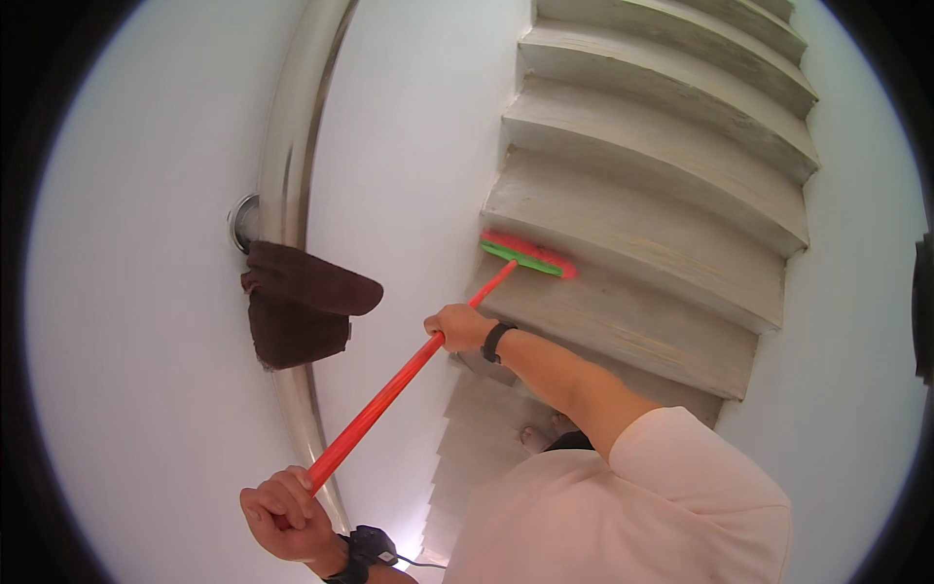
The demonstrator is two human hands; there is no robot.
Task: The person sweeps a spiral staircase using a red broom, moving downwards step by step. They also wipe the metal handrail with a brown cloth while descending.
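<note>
A broom with a red handle (pixel 387 398) runs slantwise up from the lower left. Its green head (pixel 522 258) with pink-red bristles rests on a grey stair tread (pixel 613 314), at the tread's left end by the wall. My left hand (pixel 286 511) is wrapped around the upper end of the handle. Farther down the same handle, nearer the head, my right hand (pixel 461 327) grips it. Dark bands circle both wrists, and the left one carries a small black device (pixel 372 546) with a cable.
A metal handrail (pixel 283 168) follows the white wall on the left, held by a round bracket (pixel 244 223). Over it hangs a dark brown cloth (pixel 306 306). Concrete steps (pixel 657 131) climb ahead, and more steps (pixel 456 467) descend behind me. A white wall (pixel 861 306) bounds the right side.
</note>
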